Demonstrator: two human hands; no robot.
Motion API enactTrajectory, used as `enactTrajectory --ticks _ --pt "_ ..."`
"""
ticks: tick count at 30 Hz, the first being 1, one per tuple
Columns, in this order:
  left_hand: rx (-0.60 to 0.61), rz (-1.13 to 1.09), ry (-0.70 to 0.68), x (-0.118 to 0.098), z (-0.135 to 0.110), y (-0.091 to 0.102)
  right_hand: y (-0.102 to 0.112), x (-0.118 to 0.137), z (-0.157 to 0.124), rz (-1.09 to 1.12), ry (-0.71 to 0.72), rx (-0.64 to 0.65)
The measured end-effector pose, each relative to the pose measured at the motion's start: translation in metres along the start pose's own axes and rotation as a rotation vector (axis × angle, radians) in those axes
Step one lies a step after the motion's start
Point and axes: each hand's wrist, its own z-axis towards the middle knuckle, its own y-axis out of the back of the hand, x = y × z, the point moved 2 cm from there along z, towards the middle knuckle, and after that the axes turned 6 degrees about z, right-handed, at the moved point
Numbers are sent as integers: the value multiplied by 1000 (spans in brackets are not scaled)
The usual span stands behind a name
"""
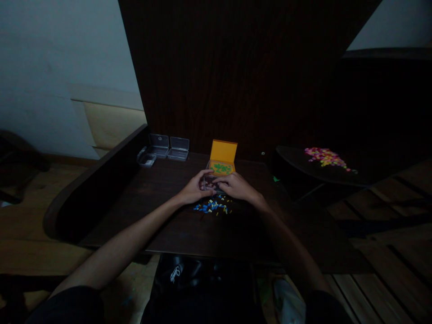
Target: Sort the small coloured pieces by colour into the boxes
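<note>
Box [204, 182] is gripped at left by the left hand [196, 187], overlapped at right by the right hand [235, 186], its hold unclear.

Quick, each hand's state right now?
Left hand: curled around the clear box, holding it.
Right hand: fingers bent at the same box; whether they pinch anything can't be told.

Dim, bluish light, palest on the left wall [60, 54]; the desk [135, 189] heavily shadowed.
</note>
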Motion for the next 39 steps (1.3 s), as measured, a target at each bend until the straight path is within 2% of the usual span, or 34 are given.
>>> enactTrajectory --ticks 10,17,21,25,31,39 --pt "-4 36 -16 -2 -1 1 -3 4 1 -62 -45 68" --pt "-12 35 -21 -1 2 5 0 12 -7 69 22 -68" --pt "-30 39 -30 -2 3 8 -9 28 -14 187 151 60" --pt "-46 33 12 -4 2 8 -26 39 -16 176 217 225" --pt "-44 43 14 -4 1 8 -47 35 -13 123 235 274" --pt "-39 62 32 -4 1 8 -52 32 -17 129 223 343"
